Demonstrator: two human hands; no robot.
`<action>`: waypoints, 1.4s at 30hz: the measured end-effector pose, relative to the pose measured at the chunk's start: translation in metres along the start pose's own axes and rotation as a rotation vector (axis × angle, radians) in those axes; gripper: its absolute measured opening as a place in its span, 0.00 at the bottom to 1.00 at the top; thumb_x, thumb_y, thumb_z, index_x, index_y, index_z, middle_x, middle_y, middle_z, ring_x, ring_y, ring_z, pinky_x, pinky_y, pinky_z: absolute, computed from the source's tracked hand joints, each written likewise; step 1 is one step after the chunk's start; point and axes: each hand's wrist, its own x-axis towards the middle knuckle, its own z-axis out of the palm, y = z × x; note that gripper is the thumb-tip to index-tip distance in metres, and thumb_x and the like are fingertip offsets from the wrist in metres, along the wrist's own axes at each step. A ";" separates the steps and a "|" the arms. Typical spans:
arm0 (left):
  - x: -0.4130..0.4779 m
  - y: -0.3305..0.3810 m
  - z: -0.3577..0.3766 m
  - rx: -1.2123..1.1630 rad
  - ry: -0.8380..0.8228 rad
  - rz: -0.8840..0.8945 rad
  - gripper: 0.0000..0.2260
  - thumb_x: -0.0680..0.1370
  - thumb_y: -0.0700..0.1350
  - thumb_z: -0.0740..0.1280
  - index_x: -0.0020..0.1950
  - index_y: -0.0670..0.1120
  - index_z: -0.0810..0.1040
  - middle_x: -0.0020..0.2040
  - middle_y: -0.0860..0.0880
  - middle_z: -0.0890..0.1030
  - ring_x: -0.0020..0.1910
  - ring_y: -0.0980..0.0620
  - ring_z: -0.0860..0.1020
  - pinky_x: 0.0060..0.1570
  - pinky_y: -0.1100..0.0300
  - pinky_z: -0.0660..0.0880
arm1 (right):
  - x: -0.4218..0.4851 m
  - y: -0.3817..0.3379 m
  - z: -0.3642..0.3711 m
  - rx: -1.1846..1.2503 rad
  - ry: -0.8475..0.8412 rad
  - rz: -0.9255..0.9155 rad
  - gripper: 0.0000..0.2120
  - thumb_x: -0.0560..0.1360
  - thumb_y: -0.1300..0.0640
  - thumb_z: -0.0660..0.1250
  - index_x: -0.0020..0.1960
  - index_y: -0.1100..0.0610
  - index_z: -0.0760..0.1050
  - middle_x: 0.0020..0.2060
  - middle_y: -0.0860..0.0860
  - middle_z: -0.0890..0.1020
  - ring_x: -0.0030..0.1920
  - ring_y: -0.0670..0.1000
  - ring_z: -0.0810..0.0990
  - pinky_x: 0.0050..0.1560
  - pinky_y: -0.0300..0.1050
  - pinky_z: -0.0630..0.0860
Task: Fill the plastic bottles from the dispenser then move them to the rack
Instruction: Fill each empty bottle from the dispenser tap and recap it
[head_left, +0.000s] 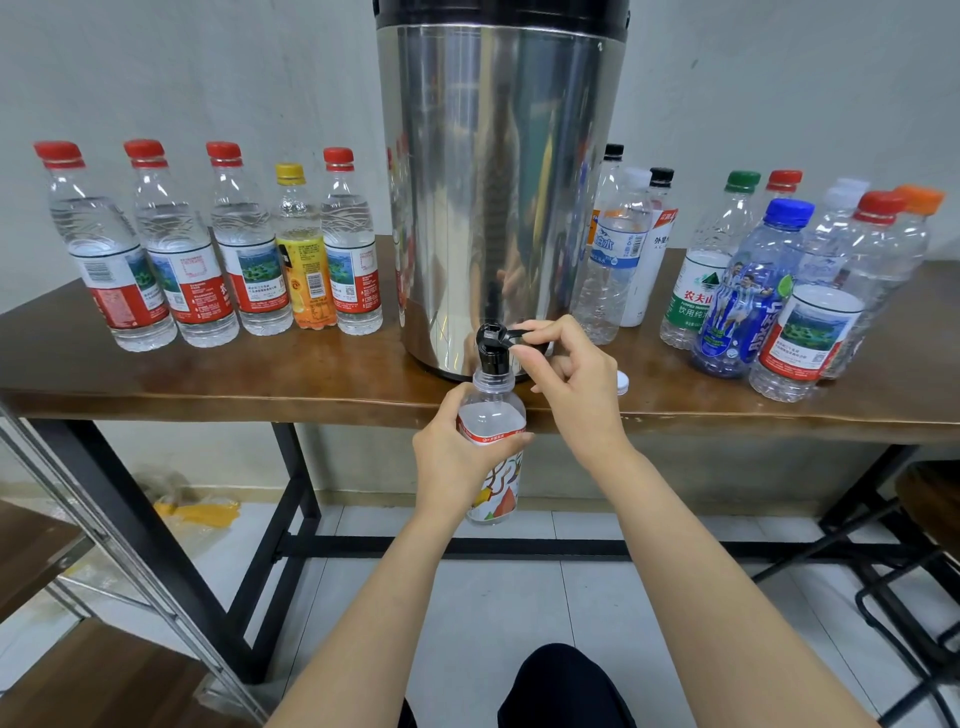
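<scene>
A tall steel dispenser (498, 182) stands on the brown table (218, 379), its black tap (492, 347) hanging over the front edge. My left hand (451, 447) grips an uncapped clear bottle (493, 415) with a colourful label, its mouth right under the tap. My right hand (571, 374) pinches the tap's black lever (519, 335). The bottle holds water up to its shoulder. A white cap (622, 382) lies on the table beside my right hand.
Several capped bottles holding water (208, 249) stand in a row left of the dispenser. Several capped, apparently empty bottles (769, 280) crowd the table at the right. A metal-framed rack with wooden shelves (78, 597) is at the lower left. A dark stool (930, 499) is at the right.
</scene>
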 end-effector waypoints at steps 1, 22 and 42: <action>0.000 0.000 0.000 0.000 -0.001 -0.003 0.32 0.65 0.56 0.80 0.66 0.55 0.73 0.57 0.57 0.80 0.54 0.56 0.79 0.52 0.66 0.75 | 0.000 0.000 0.000 -0.001 -0.002 0.000 0.05 0.73 0.41 0.67 0.44 0.40 0.73 0.54 0.38 0.82 0.32 0.65 0.75 0.35 0.62 0.76; 0.001 -0.001 0.000 0.003 -0.001 -0.032 0.32 0.64 0.57 0.80 0.64 0.58 0.72 0.57 0.57 0.80 0.53 0.54 0.79 0.51 0.64 0.77 | 0.007 -0.009 -0.027 -0.566 -0.100 -0.562 0.07 0.76 0.60 0.68 0.52 0.57 0.83 0.52 0.48 0.85 0.50 0.45 0.83 0.45 0.43 0.80; 0.001 -0.002 -0.001 -0.021 -0.018 -0.032 0.33 0.64 0.56 0.80 0.66 0.57 0.72 0.55 0.59 0.79 0.52 0.57 0.79 0.46 0.72 0.73 | 0.056 -0.054 0.006 -0.452 -0.244 -0.085 0.07 0.77 0.47 0.68 0.48 0.48 0.82 0.36 0.39 0.79 0.36 0.43 0.77 0.41 0.48 0.77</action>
